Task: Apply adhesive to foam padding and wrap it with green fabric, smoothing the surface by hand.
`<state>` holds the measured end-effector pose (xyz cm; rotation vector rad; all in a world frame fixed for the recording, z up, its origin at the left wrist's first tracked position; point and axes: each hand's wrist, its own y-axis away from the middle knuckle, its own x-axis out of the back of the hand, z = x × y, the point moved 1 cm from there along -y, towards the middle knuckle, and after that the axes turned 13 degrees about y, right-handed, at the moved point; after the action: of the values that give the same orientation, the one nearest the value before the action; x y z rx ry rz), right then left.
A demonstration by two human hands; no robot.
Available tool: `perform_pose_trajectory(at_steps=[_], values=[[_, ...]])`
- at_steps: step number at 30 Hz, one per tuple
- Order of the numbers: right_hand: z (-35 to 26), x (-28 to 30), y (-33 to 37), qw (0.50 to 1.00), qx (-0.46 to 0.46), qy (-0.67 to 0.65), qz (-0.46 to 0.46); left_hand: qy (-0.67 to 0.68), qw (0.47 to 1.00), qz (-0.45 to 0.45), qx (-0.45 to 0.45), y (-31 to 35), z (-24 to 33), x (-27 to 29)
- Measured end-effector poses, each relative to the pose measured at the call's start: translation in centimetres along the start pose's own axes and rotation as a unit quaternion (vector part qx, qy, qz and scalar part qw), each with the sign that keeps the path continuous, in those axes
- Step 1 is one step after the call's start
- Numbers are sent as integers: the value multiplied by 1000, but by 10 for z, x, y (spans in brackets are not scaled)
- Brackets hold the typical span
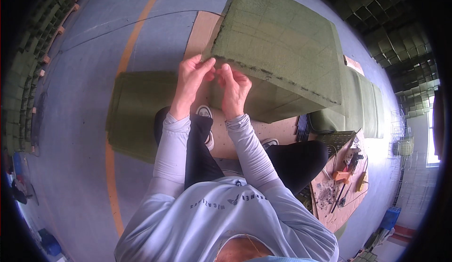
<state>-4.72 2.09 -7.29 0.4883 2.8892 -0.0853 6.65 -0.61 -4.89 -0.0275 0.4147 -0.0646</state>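
Observation:
A large box-shaped piece in green mesh fabric [282, 40] stands tilted in front of me. Dark, rough seams run along its edges. At its near left corner, my left hand [189, 82] has thumb and fingers pinched together on the mesh edge. Close beside it, my right hand [236, 92] is closed, its thumb raised against the curled fingers just under the same edge. Whatever sits between the right fingertips is too small to make out.
Another green mesh piece [136, 113] lies on the floor at left, with folded green fabric [362, 102] at right. Cardboard [325, 205] by my right knee bears an orange-handled tool [341, 175] and other hand tools. Stacked green boxes [376, 22] line the far right.

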Motion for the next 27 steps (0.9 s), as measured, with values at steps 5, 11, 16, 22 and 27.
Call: perform_pose_trajectory(at_steps=[5, 11, 16, 22, 27], values=[[2, -1, -3, 999, -5, 19, 47, -2, 1000, 4, 13, -4, -4, -1], [-1, 15, 3, 999, 5, 10, -35, -34, 999, -27, 27, -9, -1, 23], [-3, 92, 3, 994, 77, 29, 74, 31, 998, -54, 13, -15, 7, 5], [-7, 136, -4, 985, 69, -48, 149, -39, 999, -26, -6, 1, -8, -20], [-33, 212, -5, 979, 98, -100, 149, -33, 998, -57, 20, 75, -25, -80]])
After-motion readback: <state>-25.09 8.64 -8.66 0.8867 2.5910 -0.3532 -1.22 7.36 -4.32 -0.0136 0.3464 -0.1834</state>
